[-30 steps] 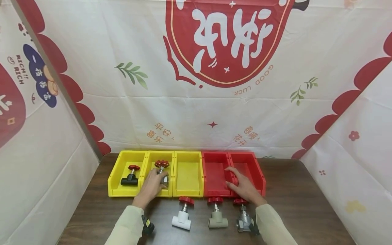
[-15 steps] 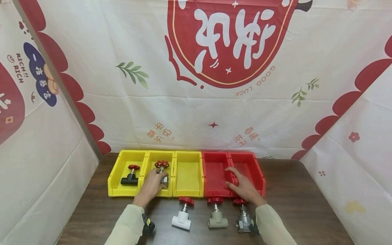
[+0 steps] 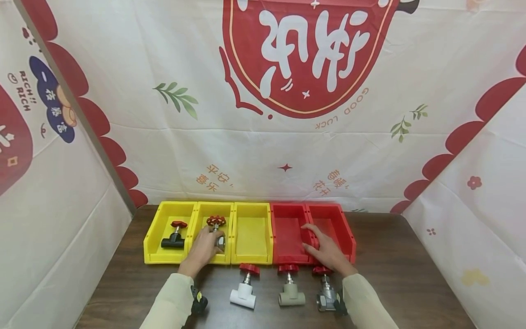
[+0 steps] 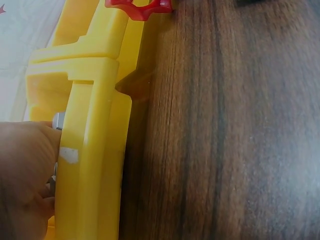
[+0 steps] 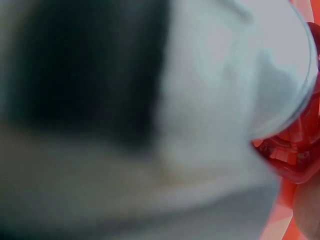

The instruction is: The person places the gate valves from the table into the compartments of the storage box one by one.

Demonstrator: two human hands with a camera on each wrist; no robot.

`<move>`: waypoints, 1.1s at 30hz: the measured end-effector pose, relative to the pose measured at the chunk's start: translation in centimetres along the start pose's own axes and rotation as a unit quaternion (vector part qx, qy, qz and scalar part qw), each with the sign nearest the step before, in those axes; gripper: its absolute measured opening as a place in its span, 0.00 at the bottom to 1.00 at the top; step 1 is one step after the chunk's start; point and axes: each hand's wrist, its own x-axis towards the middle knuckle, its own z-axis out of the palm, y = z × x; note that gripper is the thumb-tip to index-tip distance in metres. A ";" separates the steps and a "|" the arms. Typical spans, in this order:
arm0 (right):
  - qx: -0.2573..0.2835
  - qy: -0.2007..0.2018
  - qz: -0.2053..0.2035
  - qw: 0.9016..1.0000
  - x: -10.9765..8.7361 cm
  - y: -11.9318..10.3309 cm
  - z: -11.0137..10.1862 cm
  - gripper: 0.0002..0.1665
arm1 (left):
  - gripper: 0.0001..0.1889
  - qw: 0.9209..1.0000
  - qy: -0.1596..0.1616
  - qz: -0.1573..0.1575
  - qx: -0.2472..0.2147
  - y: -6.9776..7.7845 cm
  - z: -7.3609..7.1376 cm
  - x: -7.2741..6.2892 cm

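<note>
In the head view my left hand (image 3: 203, 247) reaches into the second yellow bin (image 3: 211, 258) and holds a metal gate valve (image 3: 220, 241) with a red handwheel; the fingers hide much of its body. The left wrist view shows this hand (image 4: 26, 172) behind the bin's front wall, with bits of the metal showing. My right hand (image 3: 328, 250) is loosely curved over the divider between the two red bins (image 3: 289, 258), thumb and fingers apart with nothing held. Below its wrist lies another metal valve (image 3: 327, 297), partly hidden by the wrist camera.
A black valve (image 3: 173, 240) lies in the leftmost yellow bin (image 3: 158, 258). On the brown table (image 3: 411, 274), in front of the bins, lie a white valve (image 3: 244, 293) and a grey-green valve (image 3: 291, 294). A printed cloth (image 3: 263, 151) hangs behind the bins.
</note>
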 end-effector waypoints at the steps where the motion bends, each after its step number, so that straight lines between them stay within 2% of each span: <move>1: 0.000 0.000 0.000 1.000 0.0 0.0 0.0 0.43 | 0.22 1.000 -0.001 -0.004 -0.001 0.0 0.0 0.0; 9: -0.004 -0.004 0.001 1.000 0.0 0.1 0.1 0.44 | 0.21 1.000 0.001 -0.014 -0.014 -0.1 0.1 0.2; 16: -0.016 -0.005 -0.023 1.000 0.3 0.2 0.0 0.41 | 0.21 1.000 0.021 0.018 -0.008 -0.3 0.1 0.3; 28: -0.010 -0.006 -0.016 1.000 0.2 0.2 0.1 0.42 | 0.21 1.000 0.001 0.025 -0.009 -0.5 0.2 0.5; 33: -0.012 -0.002 -0.021 1.000 0.1 0.3 0.1 0.42 | 0.21 1.000 0.004 0.024 -0.012 -0.5 0.3 0.6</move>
